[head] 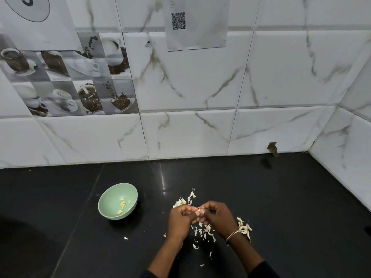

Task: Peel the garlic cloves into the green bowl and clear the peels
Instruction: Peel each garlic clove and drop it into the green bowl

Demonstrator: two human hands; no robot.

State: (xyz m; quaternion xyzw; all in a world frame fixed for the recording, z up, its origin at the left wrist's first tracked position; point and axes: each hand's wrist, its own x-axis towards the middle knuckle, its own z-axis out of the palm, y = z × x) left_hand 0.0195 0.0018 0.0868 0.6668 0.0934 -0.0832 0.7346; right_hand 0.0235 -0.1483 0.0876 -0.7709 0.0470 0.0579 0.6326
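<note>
The round pale-green plastic bowl (pixel 117 201) sits on the black countertop (pixel 281 197), holding several peeled yellowish cloves (pixel 122 205). Right of it, the left hand (pixel 180 217) and right hand (pixel 217 216) pinch one garlic clove (pixel 200 212) above scattered white papery peels (pixel 202 231).

1. Paper sheet (pixel 197 38): a black QR code (pixel 178 21); the faint print (pixel 171 3) above it is too small to read.
2. Second sheet (pixel 50 35), upper left: a circle (pixel 37 21) round a cut-off dark numeral (pixel 28 1), perhaps a 3 or 5.
</note>
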